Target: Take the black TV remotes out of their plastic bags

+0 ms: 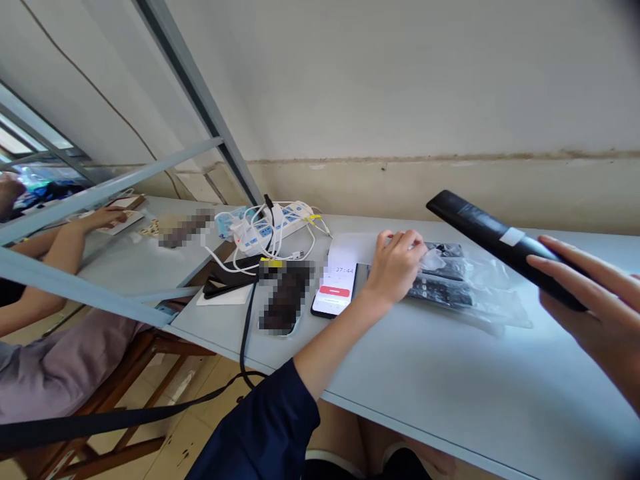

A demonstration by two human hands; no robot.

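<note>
My right hand (600,313) grips a black remote control (480,233) by one end and holds it raised above the table, its smooth side with a small white label in view. Two more remote controls (443,291) lie on the table in clear plastic bags (500,303), which spread out to their right. My left hand (397,267) is closed at the left end of these bags, its fingertips pinching the clear plastic. Part of the bagged remotes is hidden behind that hand.
Left of my hand lie a lit phone (334,293) showing a timer and a second, blurred-out phone (286,300). Behind them are power strips (280,227) with tangled white cables. A metal bed frame post (200,100) slants past. Another person's arm (75,247) rests on the adjoining table.
</note>
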